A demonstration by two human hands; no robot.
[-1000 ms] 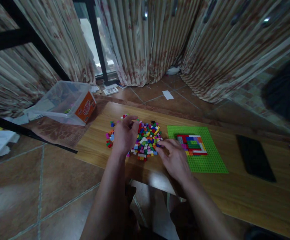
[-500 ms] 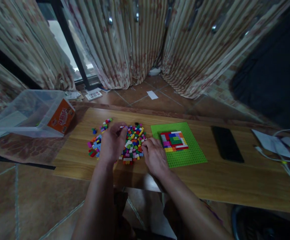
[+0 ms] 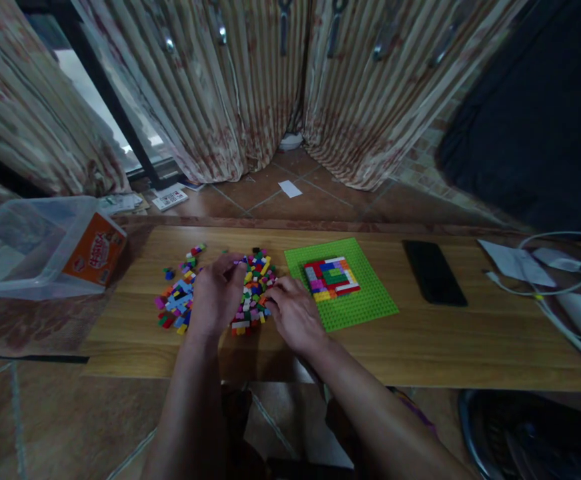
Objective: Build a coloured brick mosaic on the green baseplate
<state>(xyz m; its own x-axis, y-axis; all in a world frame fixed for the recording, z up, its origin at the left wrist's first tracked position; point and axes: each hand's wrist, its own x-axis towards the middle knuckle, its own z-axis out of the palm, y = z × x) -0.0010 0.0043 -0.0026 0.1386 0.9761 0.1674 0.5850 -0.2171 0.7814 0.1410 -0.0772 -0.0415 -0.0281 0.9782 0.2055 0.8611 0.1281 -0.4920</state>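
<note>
Multicoloured plastic bricks (image 3: 255, 288) lie around the bare left hand (image 3: 216, 297) and beside the right hand (image 3: 296, 317); each grip curls partway, contents I cannot tell.

There is one baseplate (image 3: 367, 300), one tub (image 3: 95, 252) and countless bricks (image 3: 179, 300)

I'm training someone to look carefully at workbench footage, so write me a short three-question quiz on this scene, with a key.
1. Multiple choice: what colour is the label on the clear plastic bin?
a) blue
b) orange
c) green

2. True or false: the black flat slab lies to the right of the green baseplate.

3. Fill the gap: the person's ____ hand is the nearer one to the green baseplate.

Key: 1. b; 2. true; 3. right (the right hand).
</note>
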